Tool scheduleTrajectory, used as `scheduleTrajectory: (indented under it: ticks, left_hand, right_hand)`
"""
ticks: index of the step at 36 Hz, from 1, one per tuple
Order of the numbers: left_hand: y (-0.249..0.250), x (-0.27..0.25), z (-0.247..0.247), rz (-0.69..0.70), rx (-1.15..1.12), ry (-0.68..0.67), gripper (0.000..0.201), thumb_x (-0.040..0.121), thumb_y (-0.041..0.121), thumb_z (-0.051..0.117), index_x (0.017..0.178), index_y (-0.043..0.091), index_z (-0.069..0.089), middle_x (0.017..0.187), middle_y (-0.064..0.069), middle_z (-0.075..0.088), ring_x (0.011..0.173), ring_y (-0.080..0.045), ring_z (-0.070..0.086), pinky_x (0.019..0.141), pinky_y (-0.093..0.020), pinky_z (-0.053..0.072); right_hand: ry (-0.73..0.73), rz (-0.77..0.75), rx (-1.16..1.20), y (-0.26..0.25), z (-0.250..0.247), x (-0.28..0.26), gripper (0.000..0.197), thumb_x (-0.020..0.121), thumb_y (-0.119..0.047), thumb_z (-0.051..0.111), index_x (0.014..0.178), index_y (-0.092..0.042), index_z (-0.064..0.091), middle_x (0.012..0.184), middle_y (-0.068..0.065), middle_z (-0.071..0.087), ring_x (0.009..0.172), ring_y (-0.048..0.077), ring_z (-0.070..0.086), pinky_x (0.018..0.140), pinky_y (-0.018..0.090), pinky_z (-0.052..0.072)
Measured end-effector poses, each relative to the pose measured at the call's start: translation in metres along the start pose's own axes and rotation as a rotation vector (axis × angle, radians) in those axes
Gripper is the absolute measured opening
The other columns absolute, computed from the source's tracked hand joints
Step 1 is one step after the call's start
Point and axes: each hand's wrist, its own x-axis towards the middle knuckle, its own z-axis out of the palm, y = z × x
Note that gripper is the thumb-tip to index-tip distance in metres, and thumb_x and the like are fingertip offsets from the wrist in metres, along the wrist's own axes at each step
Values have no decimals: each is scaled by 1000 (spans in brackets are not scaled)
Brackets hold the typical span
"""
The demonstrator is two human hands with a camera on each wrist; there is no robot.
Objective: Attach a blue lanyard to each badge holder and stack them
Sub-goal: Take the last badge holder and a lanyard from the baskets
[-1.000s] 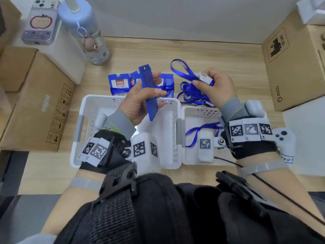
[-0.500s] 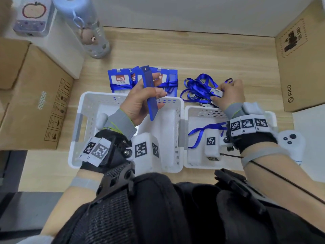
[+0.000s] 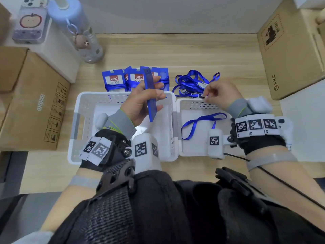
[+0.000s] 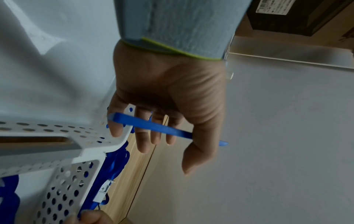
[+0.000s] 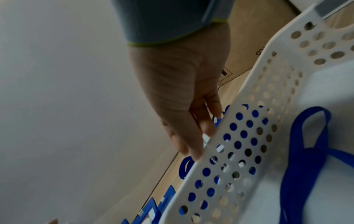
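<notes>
My left hand point(image 3: 149, 97) grips a blue badge holder point(image 3: 150, 95) edge-on above the left white basket point(image 3: 79, 120); in the left wrist view the badge holder point(image 4: 153, 127) lies across the curled fingers point(image 4: 141, 136). My right hand point(image 3: 211, 95) pinches a clip at the near edge of a tangle of blue lanyards point(image 3: 191, 81) on the table, just past the right white basket point(image 3: 179, 138). One loose blue lanyard point(image 3: 198, 124) lies inside that basket. Several badge holders with lanyards point(image 3: 123, 80) lie in a row behind the left basket.
Cardboard boxes stand at left point(image 3: 33, 103) and at right point(image 3: 292, 53). A clear bottle with a bear charm point(image 3: 79, 32) and a phone point(image 3: 31, 22) sit at the back left. The wooden table point(image 3: 175, 51) ends at a wall behind.
My right hand has come down from holding a lanyard up to the near edge of the lanyard pile, by the right basket's rim. The left hand still holds the badge holder.
</notes>
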Motion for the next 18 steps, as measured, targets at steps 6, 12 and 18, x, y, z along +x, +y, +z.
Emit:
scheduleTrajectory:
  ticks: [6,12,18]
  left_hand:
    - [-5,-2,3,-15,22,-21,64,44,29,70,106,29,59,105,8,58,77,-8,64,75,-35,48]
    - [-10,-4,4,-27,31,-30,66,45,29,71,110,27,57,107,7,60,78,-8,63,78,-36,48]
    - [-13,-7,3,-36,42,-26,67,45,30,71,110,26,57,105,8,60,77,-7,64,73,-34,50]
  right_hand:
    - [-238,66,-43,5,8,-20,17,74,-1,67,74,-17,64,62,-8,54,61,8,49,58,8,40]
    - [-463,125,-257,19,21,-31,32,76,7,56,91,-17,69,72,-7,48,79,18,50,70,26,42]
    - [-502,132,-477,30,37,-36,37,77,5,53,97,-23,68,102,0,37,86,22,48,69,28,37]
